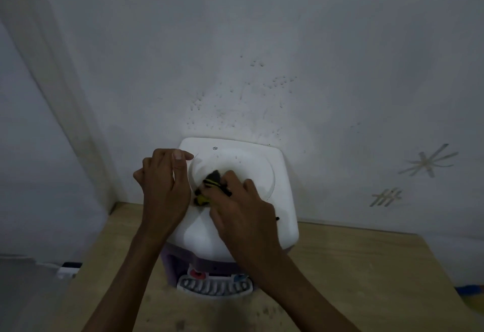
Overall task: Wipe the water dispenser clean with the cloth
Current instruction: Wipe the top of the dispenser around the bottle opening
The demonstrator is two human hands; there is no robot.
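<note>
Right hand [243, 200] pressing cloth [209, 185] on water dispenser [277, 174] top

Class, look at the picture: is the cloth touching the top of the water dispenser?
Touching. The head view shows the right hand pressing the cloth onto the water dispenser top, no gap visible.

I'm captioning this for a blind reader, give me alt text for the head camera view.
Seen from above, a right hand presses a dark and yellow cloth onto the round recess in the top of a white water dispenser, while the left hand rests at the top's left edge. The dispenser stands on a wooden table against a speckled white wall.
</note>
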